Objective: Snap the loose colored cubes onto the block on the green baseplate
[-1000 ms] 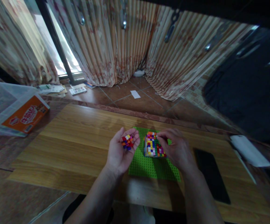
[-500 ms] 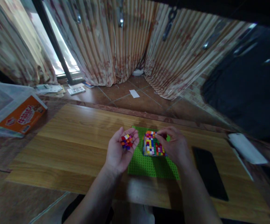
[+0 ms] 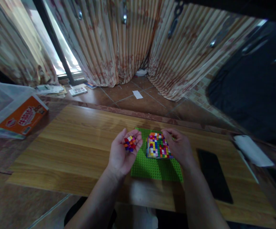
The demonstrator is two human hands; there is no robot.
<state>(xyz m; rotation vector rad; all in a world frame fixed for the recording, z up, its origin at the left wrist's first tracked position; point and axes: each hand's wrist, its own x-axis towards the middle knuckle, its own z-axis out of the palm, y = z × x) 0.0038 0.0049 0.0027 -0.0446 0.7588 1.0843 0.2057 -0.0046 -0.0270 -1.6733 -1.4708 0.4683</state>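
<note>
My left hand (image 3: pixel 121 156) is palm up, its fingers cupped round a small heap of loose toy building bricks (image 3: pixel 129 143) in red, orange, purple, yellow and white. To its right a block built of many coloured bricks (image 3: pixel 157 146) stands on a green studded baseplate (image 3: pixel 152 170). My right hand (image 3: pixel 179 147) is over the block's right side, thumb and fingers pinched together at its far right edge. Whatever is in that pinch is hidden or too small to make out. The hand also covers part of the block's right end.
The baseplate lies on a wooden table (image 3: pixel 80 143). A black flat device (image 3: pixel 215 175) rests right of my right arm. Beyond the table's left end stands a clear plastic box (image 3: pixel 9 111) with an orange label. At the right edge is a white object (image 3: pixel 253 151). Curtains (image 3: pixel 128 47) hang behind.
My right hand has shifted slightly right along the block's far edge, uncovering more of its top. My left hand holds still with the bricks.
</note>
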